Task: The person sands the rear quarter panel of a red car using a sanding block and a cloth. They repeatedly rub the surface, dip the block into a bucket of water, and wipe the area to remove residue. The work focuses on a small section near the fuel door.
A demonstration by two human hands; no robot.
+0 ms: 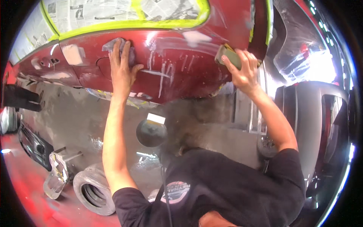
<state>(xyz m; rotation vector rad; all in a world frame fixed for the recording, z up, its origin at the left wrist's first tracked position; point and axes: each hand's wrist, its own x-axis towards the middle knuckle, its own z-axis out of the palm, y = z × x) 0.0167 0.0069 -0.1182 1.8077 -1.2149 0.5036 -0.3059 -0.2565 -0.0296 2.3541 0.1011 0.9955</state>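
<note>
A red car body panel (pixel 181 75) stretches before me, wet in places, with drips and whitish streaks down it. My left hand (pixel 121 60) presses a crumpled grey-purple cloth (pixel 109 45) to the panel, just beside the curved seam of a small flap. On the right, my right hand (pixel 244 70) grips an olive-green sanding block (pixel 231 58) with a yellowish edge, held against the panel near its rear corner. A pale filler patch (pixel 196 36) lies between the hands, higher up. The block's working face is hidden against the panel.
Newspaper (pixel 94 13) and yellow-green tape (pixel 121 24) mask the windows above. Below stands a round black container (pixel 151 134) with a white block (pixel 156 118) at its edge. Stacked tyres (pixel 94 189) and a black grille (pixel 34 145) lie left; a grey bumper (pixel 308 121) stands right.
</note>
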